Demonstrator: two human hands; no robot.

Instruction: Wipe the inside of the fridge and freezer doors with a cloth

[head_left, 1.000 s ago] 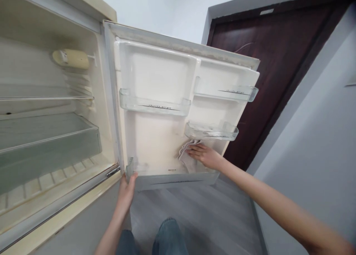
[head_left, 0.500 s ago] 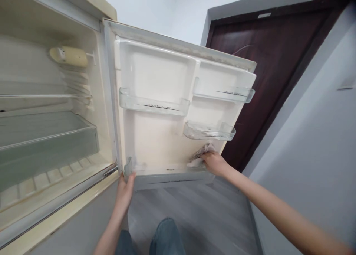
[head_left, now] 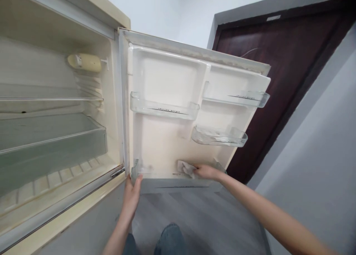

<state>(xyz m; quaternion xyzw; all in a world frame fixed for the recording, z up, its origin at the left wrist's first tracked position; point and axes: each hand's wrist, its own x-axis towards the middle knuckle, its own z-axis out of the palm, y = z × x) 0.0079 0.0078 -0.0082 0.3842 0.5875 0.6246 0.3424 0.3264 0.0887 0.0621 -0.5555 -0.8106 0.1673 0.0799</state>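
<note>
Right hand (head_left: 207,172) holds crumpled pale cloth (head_left: 185,168) against white plastic door liner (head_left: 161,143) | left hand (head_left: 131,193) clasps corner of translucent plastic bottom bin (head_left: 178,184), seemingly for steadiness

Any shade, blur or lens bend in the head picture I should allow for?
Head view: the fridge ceiling lies in shade, while the fridge door is brightly lit; head view: the cloth and right hand look slightly soft, lettering on the door racks is unreadable; head view: the dark red door slants, perhaps from camera tilt or lens distortion.

The left hand (head_left: 132,193) is upright, the right hand (head_left: 207,172) sideways.
</note>
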